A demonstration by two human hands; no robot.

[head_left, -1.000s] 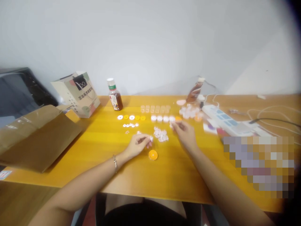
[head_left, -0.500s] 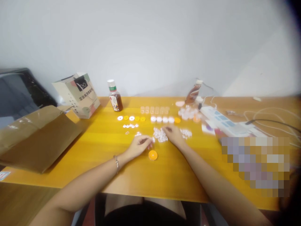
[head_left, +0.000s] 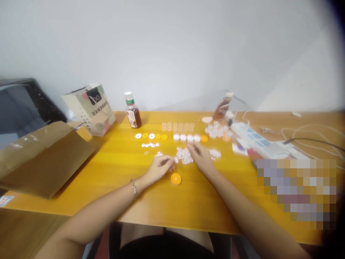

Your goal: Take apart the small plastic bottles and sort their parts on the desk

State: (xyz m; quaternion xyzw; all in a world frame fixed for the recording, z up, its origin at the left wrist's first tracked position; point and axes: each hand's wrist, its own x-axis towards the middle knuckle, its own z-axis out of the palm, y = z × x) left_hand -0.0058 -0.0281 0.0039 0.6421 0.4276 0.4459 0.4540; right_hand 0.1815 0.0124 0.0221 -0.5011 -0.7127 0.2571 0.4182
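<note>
Fingers [head_left: 169, 164] drawn together, the left hand [head_left: 159, 167] pinches a small white piece [head_left: 176, 159], apparently raised to suit close work. Just across from it, the right hand [head_left: 201, 156] bends to a pile of clear pieces [head_left: 183, 155]; whether it grips one cannot be told. An orange disc [head_left: 176, 178] sits just on the left hand's near side. Beyond both hands, rows of discs [head_left: 183, 137] and clear cups [head_left: 175, 126] seem grouped by kind for easy reach. Between the forearms, bare surface [head_left: 167, 201] runs to its near edge, leaving elbow room.
</note>
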